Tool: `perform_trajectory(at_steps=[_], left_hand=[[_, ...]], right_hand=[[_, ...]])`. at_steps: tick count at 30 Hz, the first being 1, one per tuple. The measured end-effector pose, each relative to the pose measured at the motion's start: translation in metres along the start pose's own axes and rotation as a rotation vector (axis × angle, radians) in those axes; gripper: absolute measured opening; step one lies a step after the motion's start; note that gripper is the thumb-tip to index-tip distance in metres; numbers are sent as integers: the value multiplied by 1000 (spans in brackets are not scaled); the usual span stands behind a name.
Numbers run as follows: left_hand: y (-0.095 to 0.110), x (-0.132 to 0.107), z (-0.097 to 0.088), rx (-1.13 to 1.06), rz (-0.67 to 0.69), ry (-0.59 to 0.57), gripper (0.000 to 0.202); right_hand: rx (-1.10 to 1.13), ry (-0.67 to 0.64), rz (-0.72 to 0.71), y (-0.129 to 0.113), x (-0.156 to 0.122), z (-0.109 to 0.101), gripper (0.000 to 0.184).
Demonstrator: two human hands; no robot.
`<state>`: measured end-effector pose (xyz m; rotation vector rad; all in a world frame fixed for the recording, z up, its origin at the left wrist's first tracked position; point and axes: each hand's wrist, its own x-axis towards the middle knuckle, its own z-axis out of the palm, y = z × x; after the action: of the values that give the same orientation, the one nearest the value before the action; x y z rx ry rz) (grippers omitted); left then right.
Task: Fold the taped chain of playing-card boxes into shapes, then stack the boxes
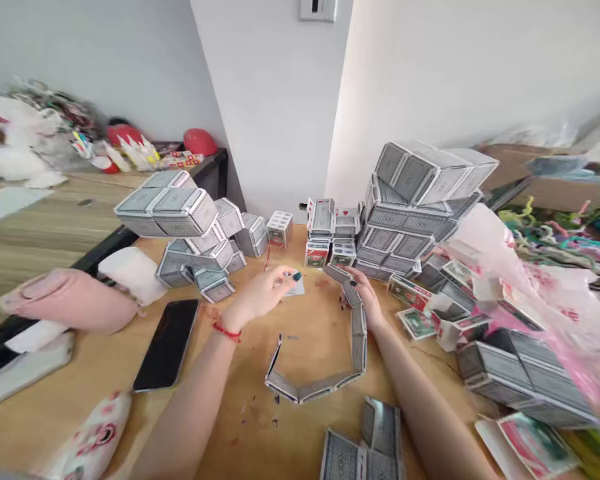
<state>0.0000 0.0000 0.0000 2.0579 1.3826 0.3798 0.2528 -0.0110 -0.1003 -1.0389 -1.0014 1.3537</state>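
Note:
A curved chain of joined, folded grey-patterned playing cards (359,327) stands on edge on the wooden table, bending round in an open loop. My right hand (366,300) grips its far right end, thumb on the inner side. To the left, my left hand (267,290) hovers with its fingers curled together, the dark-nailed thumb pointing right. What lies between those fingers is too unclear to make out. Just beyond them a small white card (296,288) lies on the table. Near the front edge sit grey card blocks (365,447).
Stacked card blocks rise at left (180,207) and right (405,220). Playing-card boxes (317,253) stand at the back. A phone (167,343) and a pink pouch (80,300) lie left. Loose card boxes (415,323) and pink plastic (555,313) crowd the right.

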Motion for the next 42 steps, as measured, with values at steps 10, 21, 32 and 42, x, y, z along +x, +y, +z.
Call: perform_trajectory(at_steps=[10,21,32,42], left_hand=[[-4,-91,22,78,-215,-291,51],[-9,19,33,-36,22,112,30],[-22,16,85,-790,128,438,33],[-23,6,94,-518,236,259,34]], right_hand=[[-38,128,-113,5,1,-9,43],[-94,-96,-184,-1,-8,-14,53],[-216,-92,-203,0,-10,-19,36],[-314,-39,-101,-1,-12,-8,23]])
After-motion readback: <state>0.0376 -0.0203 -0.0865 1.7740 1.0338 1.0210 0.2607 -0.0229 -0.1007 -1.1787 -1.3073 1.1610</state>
